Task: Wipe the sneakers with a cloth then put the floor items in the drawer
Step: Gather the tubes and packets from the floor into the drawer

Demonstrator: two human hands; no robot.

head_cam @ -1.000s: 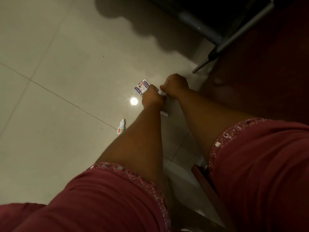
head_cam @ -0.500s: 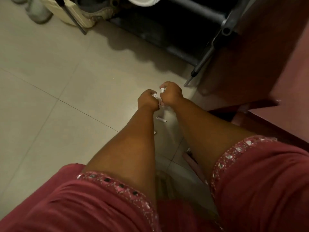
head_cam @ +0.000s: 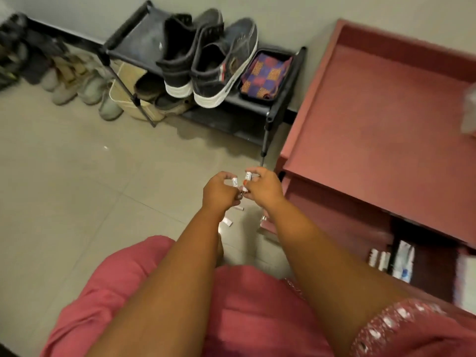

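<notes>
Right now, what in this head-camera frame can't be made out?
- Small white items in the left hand and right hand: labels too small; fingers cover most.
- White bits on the floor: partly behind the left forearm.
- Open drawer contents: blurred, cut by the right edge.
- Shoes far left: motion-blurred.
- Pale object on the red top: cropped, blurred.
</notes>
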